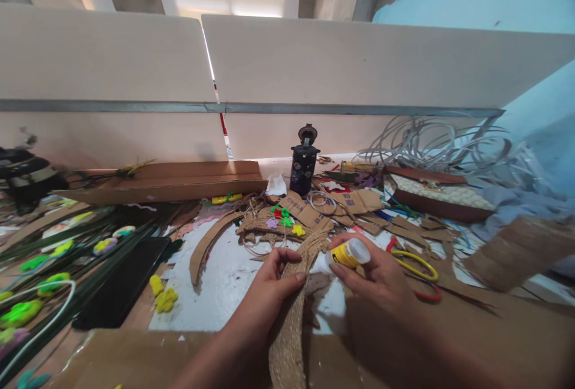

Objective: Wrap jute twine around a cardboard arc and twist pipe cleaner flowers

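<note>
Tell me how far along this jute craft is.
Looks done: a jute-covered shape ahead carries small coloured flowers. In hand: the left hand pinches a woven jute strip while the right hand holds a glue bottle at its upper end. Seemingly left: a curved cardboard piece lies bare, and yellow flowers lie loose nearby.

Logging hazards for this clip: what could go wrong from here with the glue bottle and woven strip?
1. The glue bottle in the right hand sits close to the woven strip; glue could smear the left hand pinching it.
2. Drips might catch the loose cardboard pieces just beyond.
</note>
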The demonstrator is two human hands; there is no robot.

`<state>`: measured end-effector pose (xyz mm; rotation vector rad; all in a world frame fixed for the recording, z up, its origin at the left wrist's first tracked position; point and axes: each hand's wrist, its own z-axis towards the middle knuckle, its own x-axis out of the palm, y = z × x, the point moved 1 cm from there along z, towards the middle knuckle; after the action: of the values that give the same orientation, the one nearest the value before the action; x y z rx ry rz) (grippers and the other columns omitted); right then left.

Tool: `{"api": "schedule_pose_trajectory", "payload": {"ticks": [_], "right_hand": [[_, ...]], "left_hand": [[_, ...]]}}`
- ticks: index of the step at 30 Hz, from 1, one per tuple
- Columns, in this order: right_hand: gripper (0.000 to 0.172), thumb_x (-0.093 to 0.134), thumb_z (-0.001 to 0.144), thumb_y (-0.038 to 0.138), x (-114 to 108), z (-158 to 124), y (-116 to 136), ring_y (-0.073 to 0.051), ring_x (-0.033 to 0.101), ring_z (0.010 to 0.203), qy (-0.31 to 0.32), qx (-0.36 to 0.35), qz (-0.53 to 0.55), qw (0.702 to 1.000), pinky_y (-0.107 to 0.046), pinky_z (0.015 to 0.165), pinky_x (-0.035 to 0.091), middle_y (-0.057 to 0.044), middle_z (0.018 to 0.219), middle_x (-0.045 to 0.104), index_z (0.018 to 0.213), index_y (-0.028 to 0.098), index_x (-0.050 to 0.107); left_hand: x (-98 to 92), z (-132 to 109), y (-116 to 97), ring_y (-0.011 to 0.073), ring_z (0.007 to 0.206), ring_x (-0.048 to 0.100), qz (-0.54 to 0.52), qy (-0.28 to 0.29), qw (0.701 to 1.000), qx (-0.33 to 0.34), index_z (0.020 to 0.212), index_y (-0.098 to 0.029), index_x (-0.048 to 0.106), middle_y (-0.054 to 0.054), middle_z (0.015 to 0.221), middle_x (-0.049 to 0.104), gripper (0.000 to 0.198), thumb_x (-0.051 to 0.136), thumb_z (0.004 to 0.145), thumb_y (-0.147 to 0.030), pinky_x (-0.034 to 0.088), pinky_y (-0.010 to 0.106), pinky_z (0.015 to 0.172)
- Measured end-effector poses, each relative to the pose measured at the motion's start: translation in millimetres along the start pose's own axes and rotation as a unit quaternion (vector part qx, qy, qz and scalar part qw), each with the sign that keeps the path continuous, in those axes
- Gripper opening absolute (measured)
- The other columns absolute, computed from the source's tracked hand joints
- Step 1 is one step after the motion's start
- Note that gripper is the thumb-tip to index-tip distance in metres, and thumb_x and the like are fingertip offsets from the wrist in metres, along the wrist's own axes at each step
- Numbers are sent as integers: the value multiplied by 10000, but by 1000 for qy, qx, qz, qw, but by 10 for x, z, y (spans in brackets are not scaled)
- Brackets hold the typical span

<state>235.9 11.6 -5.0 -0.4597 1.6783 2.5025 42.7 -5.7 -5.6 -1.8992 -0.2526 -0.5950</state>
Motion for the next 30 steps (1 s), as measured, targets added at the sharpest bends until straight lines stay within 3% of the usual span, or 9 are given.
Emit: {"api": "schedule_pose_trajectory", "payload": {"ticks": [30], "right_hand": [[237, 719, 881, 379, 7, -14, -67, -189, 585, 725, -22, 48, 56, 997, -287, 630, 480, -8, 845, 620, 1005, 235, 577]], "left_hand": [[-46, 34, 24, 186, 716, 675, 33, 5, 999, 14, 1018, -239, 534, 21, 861, 678, 331, 748, 767, -209, 509, 304, 736]]}}
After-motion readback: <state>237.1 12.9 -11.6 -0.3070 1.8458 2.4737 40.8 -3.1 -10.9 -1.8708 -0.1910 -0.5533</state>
